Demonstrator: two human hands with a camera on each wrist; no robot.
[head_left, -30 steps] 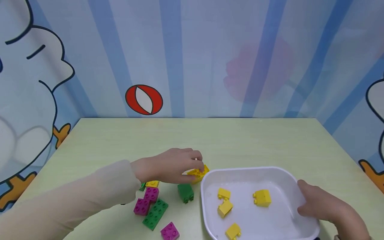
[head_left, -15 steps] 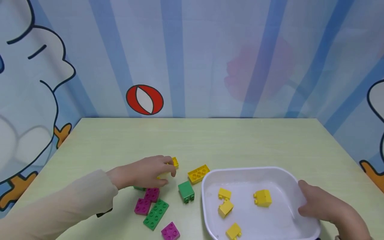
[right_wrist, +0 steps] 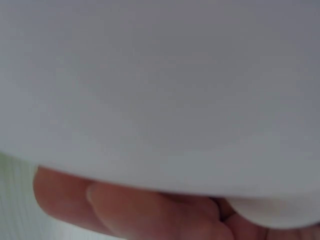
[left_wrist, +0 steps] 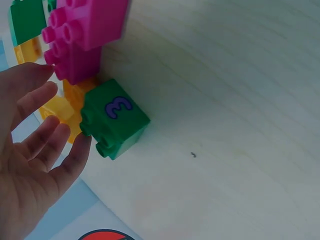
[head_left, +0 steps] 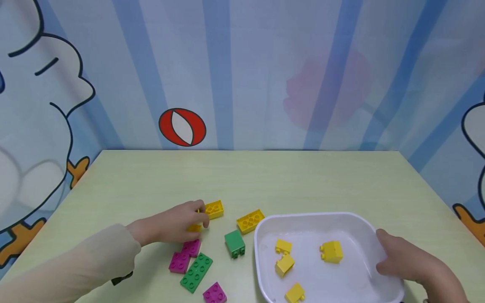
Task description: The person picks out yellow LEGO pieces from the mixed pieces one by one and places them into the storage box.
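My left hand (head_left: 170, 224) hovers over the bricks at the left, fingers loosely bent and apart. Its fingertips are right at a yellow brick (head_left: 195, 227), mostly hidden by the hand. In the left wrist view, a green brick (left_wrist: 120, 117) with a purple numeral lies beside the little finger, and magenta bricks (left_wrist: 75, 62) are near the thumb. Just beyond the fingers lies another yellow brick (head_left: 214, 209), hollow side showing. At the right, my right hand (head_left: 414, 263) grips the side of a white tray (head_left: 352, 282), thumb over the rim and fingers underneath.
Several yellow bricks (head_left: 331, 251) lie inside the tray. Left of it are a hollow-side-up yellow brick (head_left: 250, 221), a green brick (head_left: 235, 243), a long green brick (head_left: 196, 272) and a magenta brick (head_left: 214, 293). A printed curtain (head_left: 257, 75) stands behind the table.
My left hand has drawn back leftward from the yellow brick by the tray to the cluster, uncovering another yellow brick behind. My right hand and the tray stay put.
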